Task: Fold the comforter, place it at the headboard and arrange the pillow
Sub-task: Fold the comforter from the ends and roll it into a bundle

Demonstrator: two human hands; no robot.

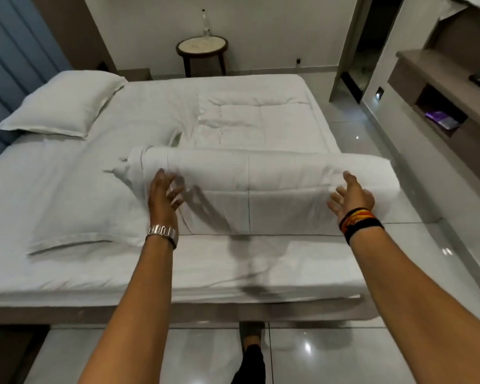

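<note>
1. White sheets cover the bed (pixel 67 173), which fills the middle of the frame; a blue headboard (pixel 9 65) stands at the upper left.
2. One pillow (pixel 64 103) lies by the headboard, and another pillow (pixel 86 217) lies at lower left.
3. At centre, the comforter (pixel 261 173) lies partly folded, its near edge doubled over.
4. Left hand (pixel 164 192) and right hand (pixel 352 198) hover at that fold, fingers spread, gripping nothing.
</note>
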